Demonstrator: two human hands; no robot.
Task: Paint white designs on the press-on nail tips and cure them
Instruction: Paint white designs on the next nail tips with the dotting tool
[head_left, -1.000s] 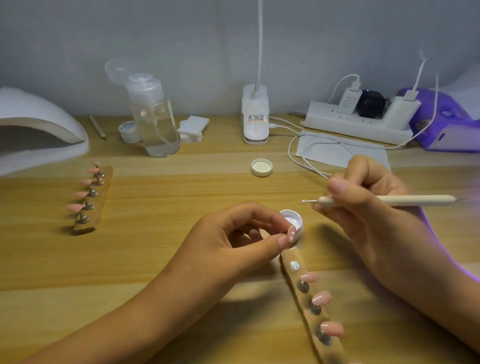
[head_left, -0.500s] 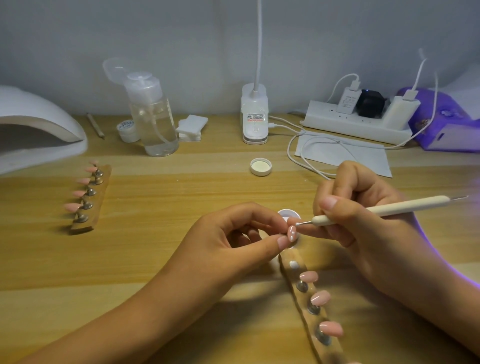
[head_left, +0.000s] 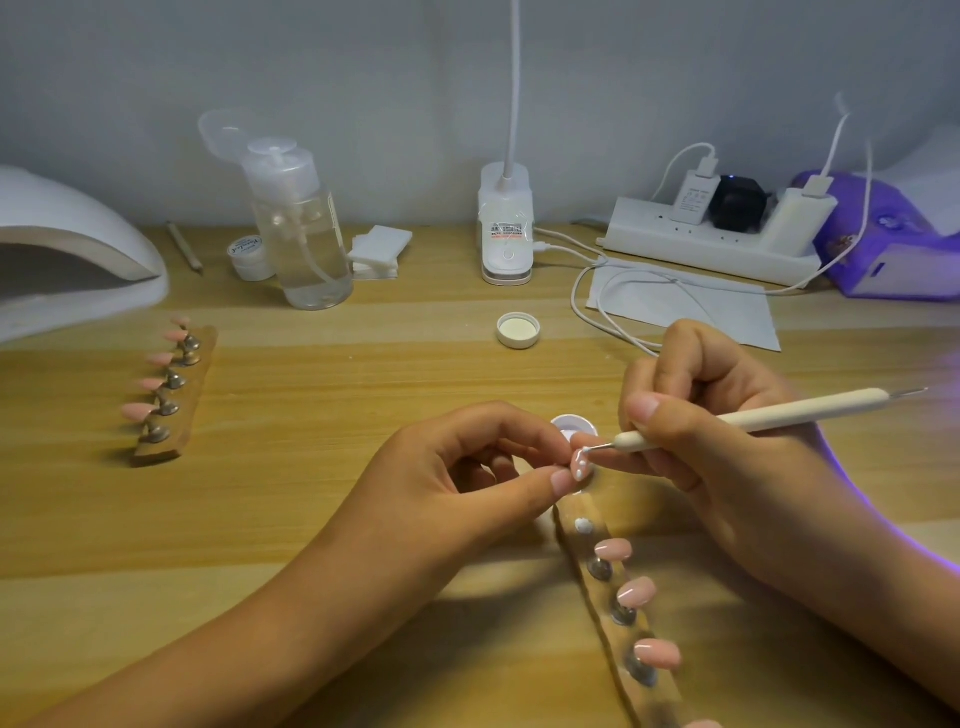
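Observation:
My left hand (head_left: 467, 467) pinches a pink nail tip (head_left: 581, 464) on its stand, held between thumb and forefinger at the table's middle. White dots show on that tip. My right hand (head_left: 701, 431) grips a cream dotting tool (head_left: 753, 418) like a pen, and its metal point touches the held tip. Just behind the tip sits a small open jar of white gel (head_left: 574, 427). A wooden holder strip (head_left: 613, 597) runs toward me from below the tip, carrying three pink tips and one bare white mount. A second strip (head_left: 171, 389) with several pink tips lies at the left.
A white curing lamp (head_left: 67, 249) stands at the far left. Behind it are a pump bottle (head_left: 301, 228), a small jar (head_left: 250, 255), pads (head_left: 379, 250) and a pencil (head_left: 184, 248). The jar's lid (head_left: 518, 329), a clip lamp base (head_left: 506, 234), power strip (head_left: 711, 239), cables, paper sheet and purple pack (head_left: 893, 244) fill the back right.
My right hand came down and left from above the jar, bringing the tool's point onto the nail tip. White dots now show on the tip. My left hand stayed put.

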